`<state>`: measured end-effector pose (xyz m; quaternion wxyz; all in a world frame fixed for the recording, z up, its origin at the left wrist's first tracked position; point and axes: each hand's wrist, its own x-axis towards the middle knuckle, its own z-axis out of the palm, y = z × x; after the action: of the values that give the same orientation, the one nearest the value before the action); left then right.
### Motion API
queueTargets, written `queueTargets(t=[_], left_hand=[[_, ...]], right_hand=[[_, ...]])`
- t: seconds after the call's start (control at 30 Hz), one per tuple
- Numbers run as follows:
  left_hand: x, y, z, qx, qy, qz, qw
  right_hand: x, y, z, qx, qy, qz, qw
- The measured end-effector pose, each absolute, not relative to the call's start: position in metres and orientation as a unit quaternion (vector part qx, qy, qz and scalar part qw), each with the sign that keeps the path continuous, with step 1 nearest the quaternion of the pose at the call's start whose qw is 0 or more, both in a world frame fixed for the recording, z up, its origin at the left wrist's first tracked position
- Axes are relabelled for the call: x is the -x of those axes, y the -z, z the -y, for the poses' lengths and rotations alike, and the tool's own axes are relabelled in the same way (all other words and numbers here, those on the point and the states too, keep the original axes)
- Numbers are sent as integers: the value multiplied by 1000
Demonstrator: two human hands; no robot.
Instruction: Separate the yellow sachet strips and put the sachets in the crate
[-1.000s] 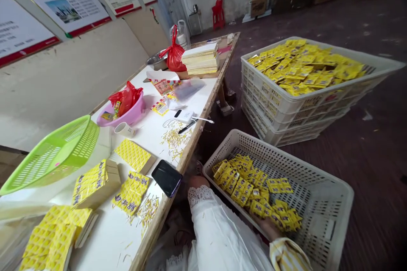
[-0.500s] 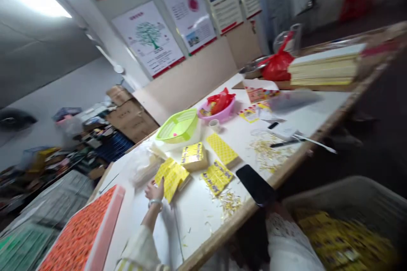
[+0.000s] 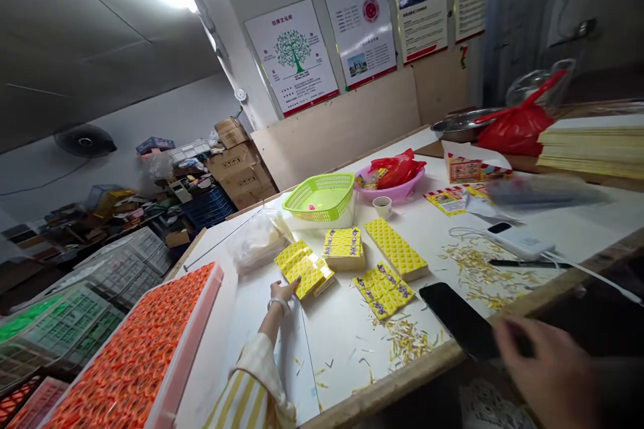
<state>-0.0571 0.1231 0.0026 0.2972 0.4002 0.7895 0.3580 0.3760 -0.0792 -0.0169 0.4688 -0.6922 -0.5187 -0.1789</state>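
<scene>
My left hand (image 3: 282, 293) is at the near left edge of a stack of yellow patterned sheets (image 3: 300, 265), fingers closed on its corner. Behind that stack stands a thick block of yellow printed cards (image 3: 343, 248), and a long yellow patterned block (image 3: 395, 247) lies to its right. A loose yellow printed sheet (image 3: 385, 290) rests nearer the table's front edge. My right hand (image 3: 546, 365), smeared by motion, is just off the front edge beside a black phone (image 3: 457, 318); whether it touches the phone I cannot tell.
A tray of orange pieces (image 3: 135, 342) stands at the left. Behind are a green basket (image 3: 322, 198), a pink basin (image 3: 397, 191) with a red bag, and a paper cup (image 3: 382, 206). Yellow paper scraps (image 3: 410, 342), a white power bank (image 3: 523, 241) and a black pen (image 3: 528, 264) lie rightward.
The view has swung left and levelled somewhat. My right hand now shows beside the phone's near end. My left hand stays at the yellow stack, whose sheets lie flatter.
</scene>
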Motion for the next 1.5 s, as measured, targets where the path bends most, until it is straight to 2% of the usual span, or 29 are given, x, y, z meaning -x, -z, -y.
queueTargets(t=[0.13, 0.2, 0.27, 0.53, 0.7, 0.8, 1.0, 1.13, 1.23, 1.3, 1.37, 1.5], left_hand=[[65, -8, -125, -434, -403, -739, 320], [73, -14, -125, -463, -419, -711, 324], [81, -22, -126, -492, -436, -684, 316], [96, -58, -137, -564, -523, -606, 203], [104, -87, -112, -554, -578, -590, 102], [96, -87, -73, -537, -603, -584, 82], [24, -29, 34, -591, -543, -560, 202], [-11, 4, 64, -643, -412, -583, 277], [-16, 8, 62, -671, -326, -608, 272], [-19, 1, 57, -672, -338, -608, 254], [-29, -11, 52, -645, -403, -584, 285], [-62, -41, 41, -503, -549, -456, 487]], right_hand=[[-320, -15, 28, 738, 177, 612, 224], [-298, -22, 5, 757, 126, 621, 159], [-287, -21, -12, 767, 80, 621, 141], [-299, -3, -32, 749, -1, 645, 152], [-300, -15, -19, 717, 67, 674, 165], [-297, -20, -8, 701, 118, 682, 171], [-296, -17, 4, 666, 175, 699, 194], [-303, -10, 1, 653, 178, 700, 229], [-309, -5, -2, 664, 158, 670, 293], [-308, -3, -1, 668, 134, 645, 346], [-299, -3, 5, 667, 107, 625, 391], [-257, -9, 34, 641, 20, 613, 462]])
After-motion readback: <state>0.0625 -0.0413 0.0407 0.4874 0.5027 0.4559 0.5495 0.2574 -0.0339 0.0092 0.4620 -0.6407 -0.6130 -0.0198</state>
